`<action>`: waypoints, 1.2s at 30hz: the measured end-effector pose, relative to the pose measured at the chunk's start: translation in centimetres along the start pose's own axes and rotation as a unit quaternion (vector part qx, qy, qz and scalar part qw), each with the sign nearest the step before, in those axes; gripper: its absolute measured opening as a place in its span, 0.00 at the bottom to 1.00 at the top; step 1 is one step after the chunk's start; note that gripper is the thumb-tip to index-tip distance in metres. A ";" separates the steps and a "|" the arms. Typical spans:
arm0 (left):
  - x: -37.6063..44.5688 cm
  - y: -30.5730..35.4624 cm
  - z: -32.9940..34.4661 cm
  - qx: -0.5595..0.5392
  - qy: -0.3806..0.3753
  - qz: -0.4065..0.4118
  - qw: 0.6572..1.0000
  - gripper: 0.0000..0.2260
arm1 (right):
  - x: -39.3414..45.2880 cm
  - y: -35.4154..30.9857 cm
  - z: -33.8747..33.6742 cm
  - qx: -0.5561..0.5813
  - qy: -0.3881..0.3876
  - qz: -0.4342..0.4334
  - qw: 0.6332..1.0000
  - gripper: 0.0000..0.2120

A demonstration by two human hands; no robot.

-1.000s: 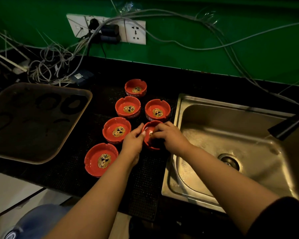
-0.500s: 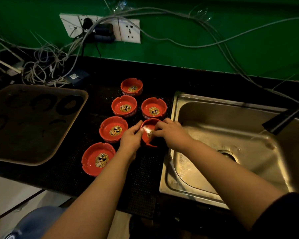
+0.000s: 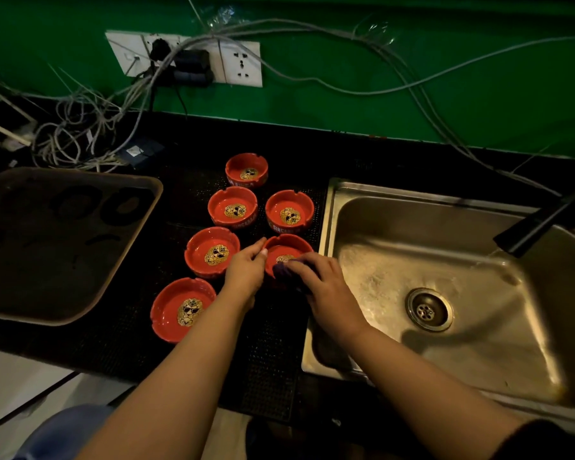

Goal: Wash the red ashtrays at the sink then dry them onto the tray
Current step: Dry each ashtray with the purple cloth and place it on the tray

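Several red ashtrays with a gold lion print stand on the black counter left of the steel sink (image 3: 379, 200). My left hand (image 3: 246, 272) grips the left rim of the ashtray nearest the sink (image 3: 287, 249). My right hand (image 3: 322, 280) holds a dark cloth (image 3: 284, 270) against that ashtray's near side. The others sit untouched, one at the front (image 3: 180, 310), one beside my left hand (image 3: 211, 252), three farther back (image 3: 233, 207) (image 3: 289, 212) (image 3: 246, 169). The brown tray (image 3: 80, 287) lies at the left with nothing on it.
A dark tap spout (image 3: 541, 220) juts over the sink from the right, above the drain (image 3: 429, 308). A tangle of cables (image 3: 80, 137) and wall sockets (image 3: 239, 63) sit behind the counter on the green wall. The counter edge runs close to my body.
The view has shifted slightly. My right hand has slid toward the ashtray's near side, and a dark cloth now shows under its fingers. My left hand keeps its hold on the rim.
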State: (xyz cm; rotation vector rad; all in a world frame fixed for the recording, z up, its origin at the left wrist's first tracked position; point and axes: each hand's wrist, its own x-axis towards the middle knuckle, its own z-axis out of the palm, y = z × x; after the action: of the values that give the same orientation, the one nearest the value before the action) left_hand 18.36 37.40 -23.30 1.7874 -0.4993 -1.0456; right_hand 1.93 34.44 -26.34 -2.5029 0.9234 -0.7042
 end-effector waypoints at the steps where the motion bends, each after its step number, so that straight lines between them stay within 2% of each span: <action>1: 0.0 -0.2 0.1 -0.011 0.003 0.000 1.000 0.16 | 0.2 0.5 0.2 0.015 0.012 0.032 0.999 0.25; 3: -0.2 -0.4 0.3 -0.024 0.007 0.001 1.000 0.16 | 1.2 0.7 -0.2 0.100 0.051 0.158 0.981 0.25; 6: -0.2 -1.0 0.6 -0.025 0.027 0.005 0.999 0.16 | 2.6 -0.7 -0.5 0.234 0.099 0.319 0.913 0.22; 10: -0.4 -1.2 0.6 -0.014 0.039 0.023 0.999 0.16 | 2.7 -2.2 1.0 0.307 0.125 0.414 0.848 0.28; 12: -0.7 -1.0 0.5 0.003 0.027 0.041 0.999 0.16 | 3.7 -1.8 1.1 0.381 0.130 0.464 0.789 0.26; 14: -1.0 -0.7 0.4 0.015 0.011 0.057 0.998 0.16 | 4.7 -0.9 0.5 0.453 0.118 0.485 0.739 0.16; 16: -1.1 -0.4 0.2 0.017 0.004 0.063 0.998 0.17 | 5.2 -0.5 -0.1 0.502 0.105 0.474 0.716 0.07; 17: -1.1 -0.2 0.1 0.013 0.006 0.062 0.998 0.17 | 5.2 -0.6 -0.3 0.516 0.101 0.469 0.710 0.05; 18: -1.0 -0.1 0.0 0.008 0.011 0.062 0.998 0.16 | 5.1 -0.8 -0.1 0.526 0.099 0.465 0.705 0.07; 22: -0.5 0.3 -0.4 0.011 0.025 0.060 0.998 0.15 | 4.2 -1.6 1.2 0.542 0.104 0.483 0.680 0.27; 26: -1.2 0.6 -0.4 0.016 -0.004 0.044 0.999 0.12 | 4.5 -0.4 0.4 0.555 0.114 0.472 0.675 0.18; 28: -1.4 1.2 -0.5 0.088 -0.020 0.055 0.994 0.12 | 4.7 0.0 -0.1 0.543 0.127 0.457 0.693 0.17; 31: -0.9 2.6 -0.7 0.147 -0.039 0.039 0.988 0.12 | 4.6 0.2 -0.9 0.476 0.131 0.412 0.766 0.18; 33: -0.7 3.6 -0.5 0.102 -0.065 -0.012 0.993 0.15 | 4.2 0.2 -1.5 0.415 0.125 0.350 0.830 0.20; 36: -0.4 4.1 -0.3 0.023 -0.089 -0.081 0.992 0.28 | 3.9 -0.1 -2.3 0.388 0.099 0.246 0.883 0.23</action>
State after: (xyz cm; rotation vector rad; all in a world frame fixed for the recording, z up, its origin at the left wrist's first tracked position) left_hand 18.91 36.00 -19.43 1.8067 -0.4958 -1.3240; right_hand 3.24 31.47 -23.13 -1.4418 1.0224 -0.9271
